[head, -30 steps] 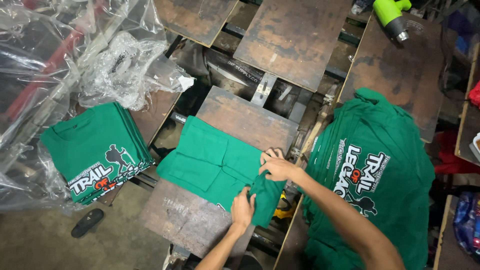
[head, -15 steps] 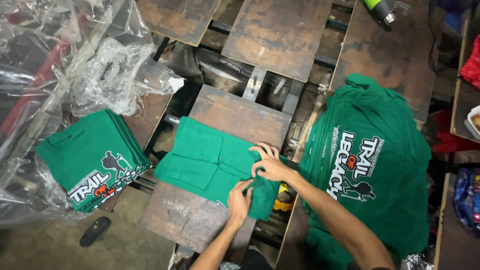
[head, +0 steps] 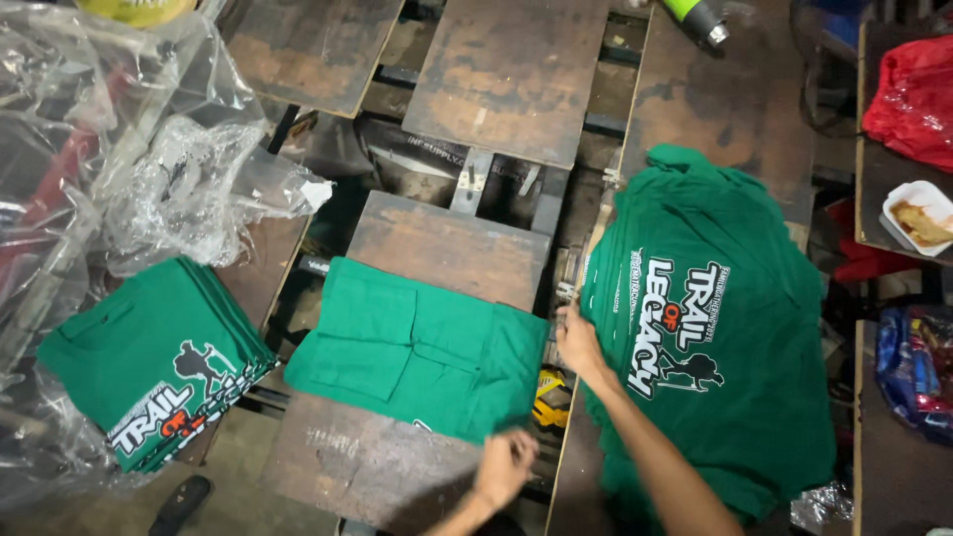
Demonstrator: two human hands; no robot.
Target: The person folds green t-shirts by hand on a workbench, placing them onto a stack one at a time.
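We see a folded green shirt [head: 422, 352] lying flat on a worn wooden board [head: 357, 467] in the middle; its cloth is soft, plain and matte, with neat fold lines. Our left hand [head: 506, 465] is loosely curled at the shirt's near edge, and we cannot tell if it pinches the cloth. Our right hand [head: 579, 342] lies open on the edge of a pile of green printed shirts [head: 735, 328] on the table to the right. Crinkled clear plastic [head: 189, 189] lies left.
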